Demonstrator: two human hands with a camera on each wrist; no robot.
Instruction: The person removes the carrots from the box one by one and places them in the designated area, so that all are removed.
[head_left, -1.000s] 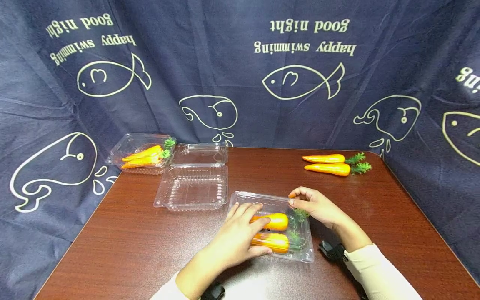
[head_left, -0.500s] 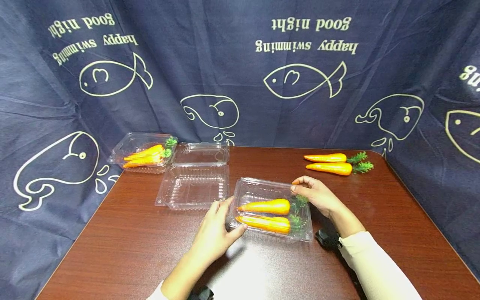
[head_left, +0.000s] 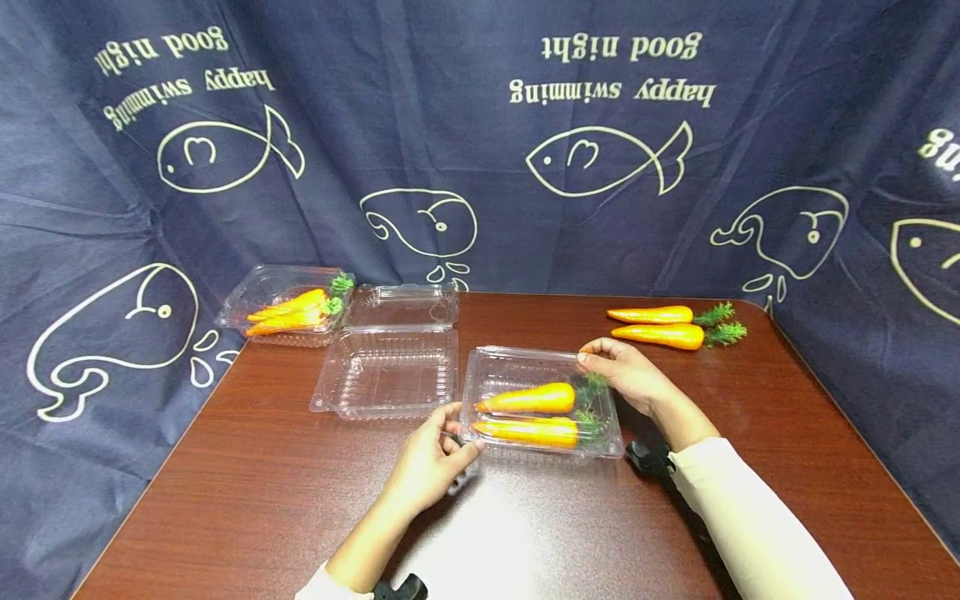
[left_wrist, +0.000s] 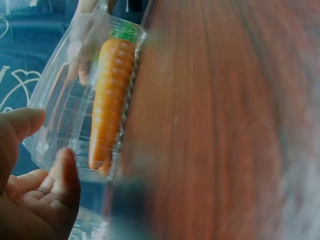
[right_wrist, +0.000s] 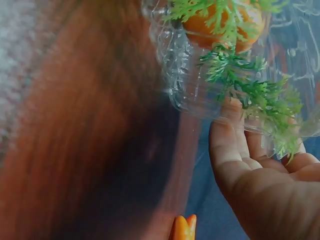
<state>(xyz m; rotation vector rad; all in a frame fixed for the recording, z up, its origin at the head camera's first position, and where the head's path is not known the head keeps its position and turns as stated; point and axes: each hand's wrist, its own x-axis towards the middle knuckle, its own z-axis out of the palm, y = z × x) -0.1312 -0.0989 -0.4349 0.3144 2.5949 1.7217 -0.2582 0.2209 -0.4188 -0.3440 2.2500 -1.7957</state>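
Note:
A closed clear plastic clamshell box [head_left: 525,358] with two carrots [head_left: 534,398] inside is between my hands in the head view. My left hand [head_left: 422,467] grips its near left corner, thumb over the rim and fingers at the side. At the far right corner, my right hand [head_left: 633,379] holds the box, thumb on top. The right wrist view shows its fingers [right_wrist: 225,140] under the end where the green carrot tops [right_wrist: 265,95] lie. In the left wrist view, a carrot [left_wrist: 111,95] shows through the ribbed wall.
An open, empty clamshell box [head_left: 390,375] stands just left of the held one. Behind it at the far left is another box [head_left: 247,292] with carrots in it. Two loose carrots [head_left: 660,336] lie at the back right of the brown table [head_left: 247,500]. A dark printed curtain [head_left: 480,150] surrounds the table.
My left hand has gone from lying over the lid to gripping the box's left corner. The box has moved away from me, and my right hand has kept its corner.

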